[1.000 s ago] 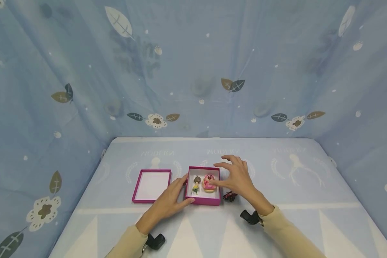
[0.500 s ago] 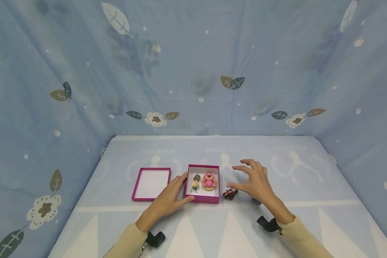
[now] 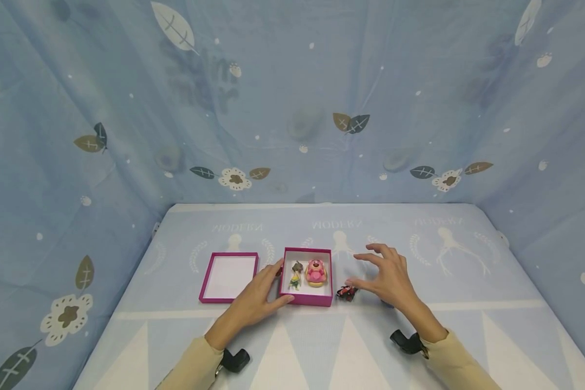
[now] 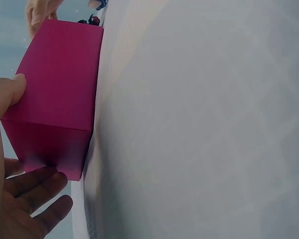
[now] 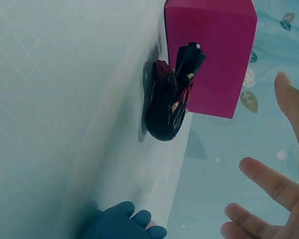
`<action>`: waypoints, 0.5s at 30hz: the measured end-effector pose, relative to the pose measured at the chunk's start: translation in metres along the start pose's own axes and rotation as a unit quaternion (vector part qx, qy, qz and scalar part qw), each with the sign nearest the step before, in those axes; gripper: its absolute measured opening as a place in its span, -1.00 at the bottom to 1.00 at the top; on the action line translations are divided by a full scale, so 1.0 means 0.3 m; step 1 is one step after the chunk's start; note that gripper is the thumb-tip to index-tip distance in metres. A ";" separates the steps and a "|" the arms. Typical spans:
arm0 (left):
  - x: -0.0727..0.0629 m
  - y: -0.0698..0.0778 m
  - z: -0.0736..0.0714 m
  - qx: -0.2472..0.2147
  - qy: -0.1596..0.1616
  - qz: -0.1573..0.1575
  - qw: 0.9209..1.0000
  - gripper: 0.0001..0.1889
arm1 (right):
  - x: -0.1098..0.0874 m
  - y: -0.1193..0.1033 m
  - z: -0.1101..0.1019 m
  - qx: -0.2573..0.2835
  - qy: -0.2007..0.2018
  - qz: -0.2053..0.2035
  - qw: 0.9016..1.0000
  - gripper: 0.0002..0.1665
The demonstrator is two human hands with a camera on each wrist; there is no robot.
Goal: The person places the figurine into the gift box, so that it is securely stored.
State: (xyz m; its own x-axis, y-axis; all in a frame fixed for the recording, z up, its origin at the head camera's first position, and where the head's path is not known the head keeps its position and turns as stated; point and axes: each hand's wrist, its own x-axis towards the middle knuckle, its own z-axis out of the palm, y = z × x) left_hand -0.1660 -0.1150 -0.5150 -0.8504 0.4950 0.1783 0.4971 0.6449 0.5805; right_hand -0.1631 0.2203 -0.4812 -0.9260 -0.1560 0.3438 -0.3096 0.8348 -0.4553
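A magenta box (image 3: 305,299) with a white inside stands uncovered mid-table. Inside it a small figurine (image 3: 295,277) with a dark head and yellow-green body lies beside a pink bear figure (image 3: 316,272). My left hand (image 3: 253,298) rests against the box's left side, its thumb along the near wall and its fingers extended. To the right of the box, my right hand (image 3: 389,277) hovers with fingers spread and nothing between them. Below its thumb lies a black and red toy (image 5: 167,107), partly hidden in the head view. A blue toy (image 5: 120,222) with rounded lobes sits under the right wrist.
Left of the box lies a magenta-rimmed lid (image 3: 229,299), white inside face up. A patterned pale blue cloth (image 3: 448,271) covers the table. Blue leaf-print curtains (image 3: 292,97) surround the back and sides.
My right hand has moved from over the pink bear figure in the box to the right, above the black and red toy. The bear figure stays in the box; my left hand stays put.
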 end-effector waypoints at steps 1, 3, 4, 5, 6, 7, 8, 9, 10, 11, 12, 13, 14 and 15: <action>0.000 0.000 0.000 0.000 0.000 0.000 1.000 -0.04 | -0.002 0.000 0.001 0.002 0.000 0.001 1.000 -0.28; 0.000 0.001 -0.001 0.001 -0.001 -0.001 1.000 -0.04 | -0.006 0.002 0.004 0.004 0.000 0.001 1.000 -0.27; 0.000 0.001 -0.001 0.002 -0.001 -0.001 1.000 -0.03 | -0.008 0.003 0.006 0.004 0.000 0.002 1.000 -0.26; 0.000 0.001 -0.002 0.003 -0.002 -0.001 1.000 -0.03 | -0.010 0.005 0.009 0.004 0.000 0.004 1.000 -0.25; 0.000 0.001 -0.002 0.003 -0.002 -0.002 1.000 -0.03 | -0.012 0.007 0.014 0.005 -0.001 0.007 1.000 -0.24; 0.000 0.002 -0.002 0.002 -0.002 -0.002 1.000 -0.03 | -0.014 0.009 0.019 0.005 -0.003 0.010 1.000 -0.23; 0.000 0.002 -0.003 0.002 -0.003 -0.003 1.000 -0.03 | -0.015 0.011 0.025 0.004 -0.006 0.014 1.000 -0.21; 0.000 0.003 -0.003 0.001 -0.003 -0.004 1.000 -0.03 | -0.017 0.013 0.031 0.003 -0.009 0.018 1.000 -0.20; 0.000 0.003 -0.004 0.000 -0.003 -0.006 1.000 -0.03 | -0.018 0.015 0.038 0.002 -0.013 0.022 1.000 -0.19; 0.000 0.003 -0.004 -0.002 -0.003 -0.006 1.000 -0.03 | -0.019 0.016 0.045 0.000 -0.017 0.026 1.000 -0.18; 0.000 0.004 -0.004 -0.004 -0.003 -0.007 1.000 -0.03 | -0.020 0.018 0.052 -0.001 -0.021 0.030 0.999 -0.17; 0.001 0.004 -0.004 -0.006 -0.004 -0.008 1.000 -0.03 | -0.021 0.019 0.059 -0.004 -0.026 0.033 0.999 -0.16; 0.001 0.004 -0.003 -0.007 -0.004 -0.009 1.000 -0.03 | -0.022 0.020 0.066 -0.005 -0.029 0.035 0.999 -0.15; 0.001 0.003 -0.003 -0.009 -0.005 -0.009 1.000 -0.03 | -0.023 0.021 0.072 -0.006 -0.032 0.037 0.999 -0.15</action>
State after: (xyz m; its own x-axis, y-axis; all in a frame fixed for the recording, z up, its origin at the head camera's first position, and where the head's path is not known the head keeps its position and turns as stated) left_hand -0.1658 -0.1148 -0.5136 -0.8578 0.4886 0.1596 0.4780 0.6439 0.5975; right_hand -0.1631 0.2150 -0.5043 -0.9584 -0.1266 0.2558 -0.2372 0.8519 -0.4670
